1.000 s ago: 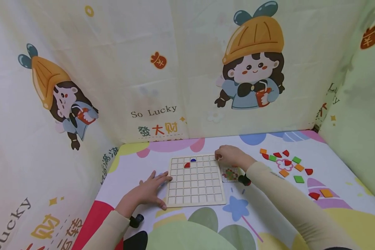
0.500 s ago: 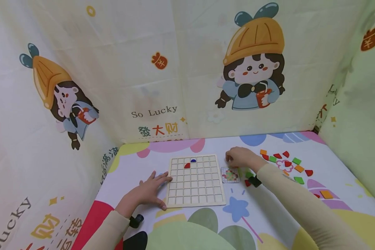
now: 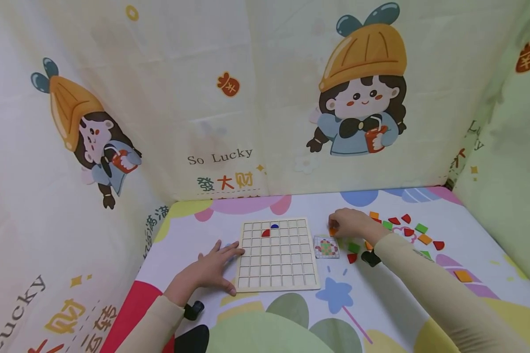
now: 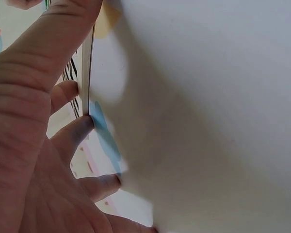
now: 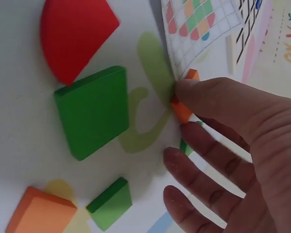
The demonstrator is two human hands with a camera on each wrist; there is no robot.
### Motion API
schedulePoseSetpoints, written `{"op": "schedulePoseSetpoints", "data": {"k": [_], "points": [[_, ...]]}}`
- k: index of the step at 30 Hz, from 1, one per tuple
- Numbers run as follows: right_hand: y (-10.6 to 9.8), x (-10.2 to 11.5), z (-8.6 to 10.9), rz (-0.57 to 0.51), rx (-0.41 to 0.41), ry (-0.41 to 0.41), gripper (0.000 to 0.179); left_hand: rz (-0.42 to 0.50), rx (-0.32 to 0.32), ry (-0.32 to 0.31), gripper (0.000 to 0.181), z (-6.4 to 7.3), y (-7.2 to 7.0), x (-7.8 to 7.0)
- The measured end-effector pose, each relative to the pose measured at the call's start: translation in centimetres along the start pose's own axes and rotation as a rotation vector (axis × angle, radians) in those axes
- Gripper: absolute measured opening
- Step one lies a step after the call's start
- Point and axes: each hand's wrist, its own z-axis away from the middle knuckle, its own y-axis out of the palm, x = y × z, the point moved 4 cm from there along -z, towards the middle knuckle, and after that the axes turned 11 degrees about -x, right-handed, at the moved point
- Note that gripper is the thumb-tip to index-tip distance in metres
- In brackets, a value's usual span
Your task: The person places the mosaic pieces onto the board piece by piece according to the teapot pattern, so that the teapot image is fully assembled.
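My left hand (image 3: 209, 269) rests at the left edge of a wooden grid board (image 3: 276, 267), fingers spread and fairly straight. In the left wrist view the fingertips (image 4: 85, 125) come right up to the board's side. On the board sit a red quarter-round tile (image 3: 266, 233) and a blue half-round tile (image 3: 275, 226) in the upper rows. To the right of the board, my right hand (image 3: 352, 223) pinches an orange square tile (image 5: 182, 110) between thumb and index finger. Just below that hand lies a pattern card (image 3: 326, 247) with a coloured design.
A green square tile (image 5: 94, 114) and a red quarter-round tile (image 3: 352, 257) lie near the right wrist. Several red, green and orange tiles are scattered farther right, with one orange square tile (image 3: 463, 276) nearer the front. A printed curtain (image 3: 282, 98) stands behind the table.
My right hand has moved right, from the board's upper right corner past the card, and now has an orange square tile in its fingers. The left hand stays at the board.
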Motion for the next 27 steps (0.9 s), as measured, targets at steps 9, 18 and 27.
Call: {"op": "schedulePoseSetpoints", "data": {"k": [9, 18, 27], "points": [[-0.2, 0.1, 0.3, -0.003, -0.04, 0.01, 0.018, -0.003, -0.003, 0.004, 0.109, 0.0, 0.0, -0.1], [-0.6, 1.8, 0.0, -0.007, -0.076, -0.027, 0.019, 0.004, 0.0, -0.001, 0.108, 0.2, -0.3, -0.3], [-0.1, 2.9, -1.0, 0.032, -0.101, -0.05, 0.016, 0.01, 0.002, 0.006, 0.109, 0.3, -0.3, -0.4]]}}
